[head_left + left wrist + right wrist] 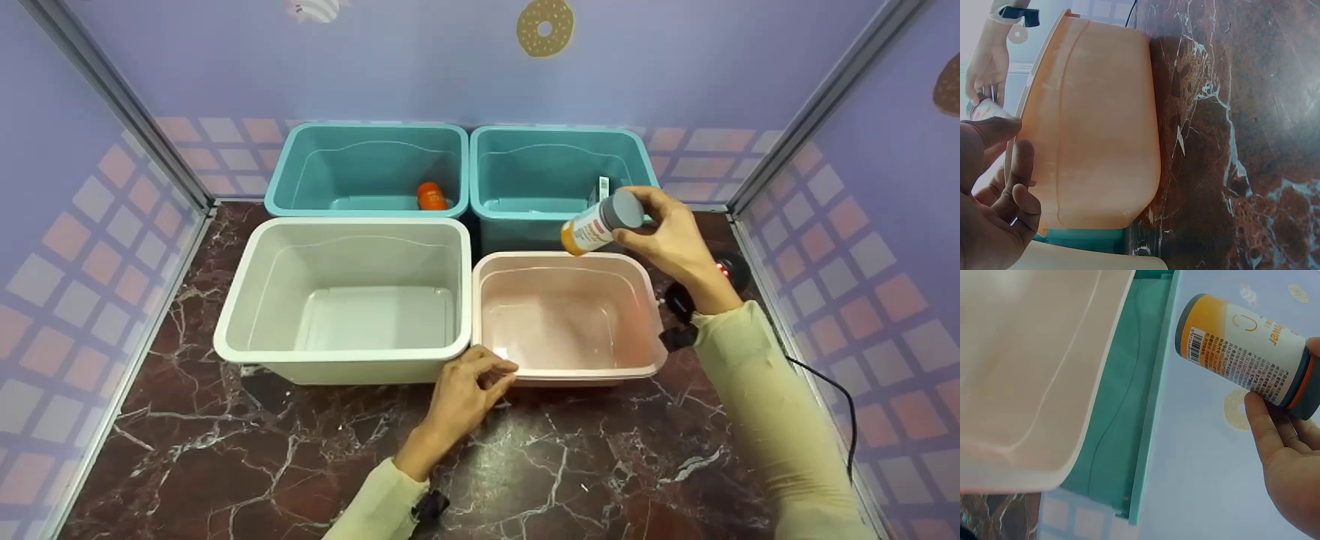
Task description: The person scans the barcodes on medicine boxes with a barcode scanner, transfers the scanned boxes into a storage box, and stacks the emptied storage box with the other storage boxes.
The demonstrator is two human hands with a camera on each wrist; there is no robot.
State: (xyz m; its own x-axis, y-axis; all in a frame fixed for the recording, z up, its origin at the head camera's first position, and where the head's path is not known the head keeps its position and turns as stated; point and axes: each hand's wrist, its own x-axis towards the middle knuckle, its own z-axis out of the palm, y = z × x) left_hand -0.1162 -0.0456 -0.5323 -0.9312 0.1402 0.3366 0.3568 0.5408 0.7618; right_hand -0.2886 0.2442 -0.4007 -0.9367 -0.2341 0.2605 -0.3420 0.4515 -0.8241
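My right hand (667, 236) holds a supplement bottle (589, 231) by its grey cap, thumb on one side and fingers on the other. The bottle is tilted above the far rim of the pink bin (566, 373). In the right wrist view the bottle (1241, 349) shows a yellow and white label with a large C and a barcode. My left hand (465, 390) pinches the near-left rim of the pink bin between thumb and finger. Up close in the left wrist view, the left hand (999, 185) has its fingertips against that rim.
A white bin (341, 356) stands left of the pink one. Behind are two teal bins: the left bin (367, 214) contains an orange container (431, 196), the right bin (517, 217) a small white box (603, 187). A black object with a cable (844, 390) lies at right.
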